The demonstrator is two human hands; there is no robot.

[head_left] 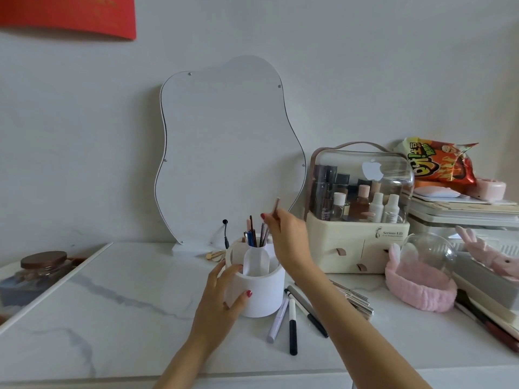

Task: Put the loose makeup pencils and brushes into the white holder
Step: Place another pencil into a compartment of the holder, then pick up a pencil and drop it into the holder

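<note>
The white holder (262, 300) stands on the marble table, a round tub with a taller inner cup. Several pencils (257, 234) stand upright in its back part. My left hand (224, 296) grips the holder's front left wall. My right hand (286, 233) hovers above the holder's right rim, pinching a thin pencil (276, 206) that points up and slightly right. To the right of the holder lie a lilac pen (278, 321), a black and white pen (292, 325), a grey and black pencil (307, 311) and a pile of silver-handled pencils (355, 300).
A wavy white mirror (224, 153) leans on the wall behind the holder. A cream cosmetics case (356, 209) with a clear lid stands at the right, next to a pink headband (421, 287) and a snack bag (438, 164). A framed picture with a jar (42, 272) lies at the left.
</note>
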